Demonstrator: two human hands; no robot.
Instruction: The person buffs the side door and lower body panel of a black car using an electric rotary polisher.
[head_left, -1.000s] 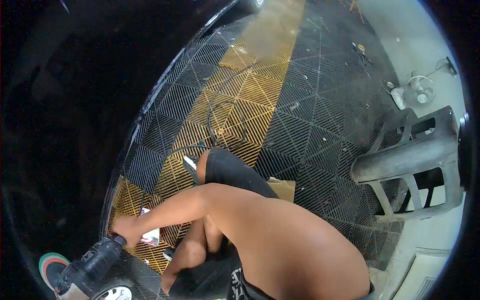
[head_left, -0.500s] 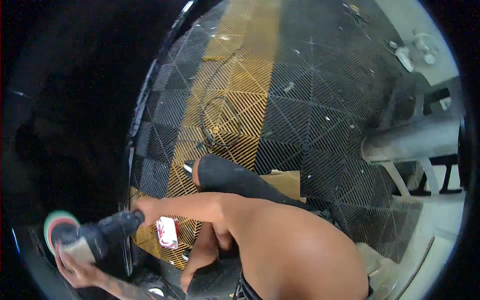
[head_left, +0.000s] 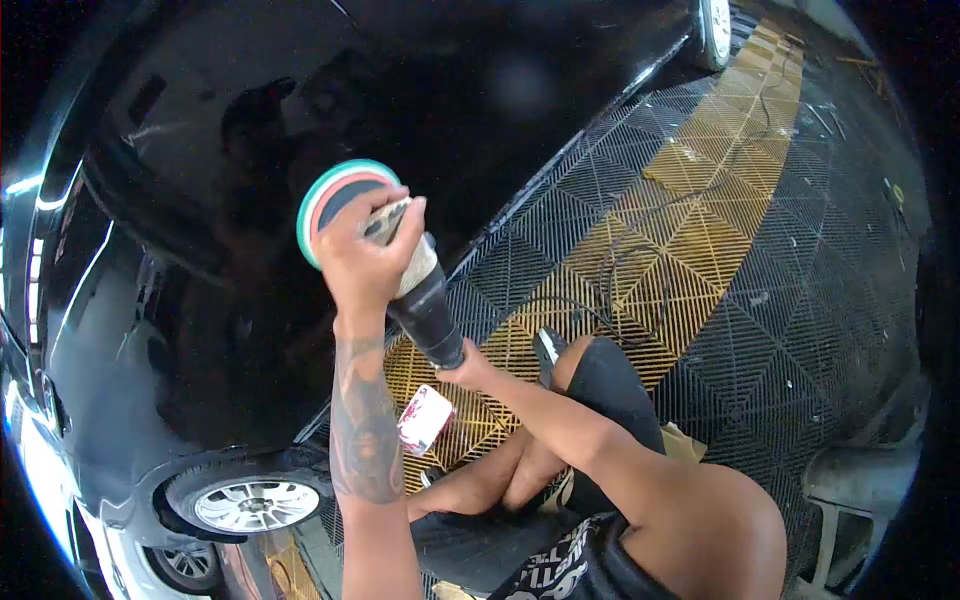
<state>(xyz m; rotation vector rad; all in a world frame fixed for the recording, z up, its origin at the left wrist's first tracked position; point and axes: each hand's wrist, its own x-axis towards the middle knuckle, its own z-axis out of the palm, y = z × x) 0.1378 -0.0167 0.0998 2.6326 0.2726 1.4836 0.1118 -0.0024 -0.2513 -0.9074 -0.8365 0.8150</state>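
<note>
A black polisher (head_left: 428,315) with a green-edged foam pad (head_left: 308,222) is held up against the glossy black car panel (head_left: 230,330). My left hand (head_left: 362,255) grips the polisher's head just behind the pad, thumb and fingers wrapped round it. At the rear end of the body, my right hand (head_left: 468,370) is closed round the handle. The pad lies at the panel's surface; whether it is spinning I cannot tell.
Slatted black and yellow floor tiles (head_left: 690,240) run beside the car, with a dark cable (head_left: 605,275) across them. A white and red box (head_left: 425,418) lies near my legs. The car's wheel (head_left: 255,505) is at lower left, a grey bench-like object (head_left: 865,475) at right.
My view has swung left, showing more of the car and its wheels. In view, the polisher has moved up and right, with both hands still holding it.
</note>
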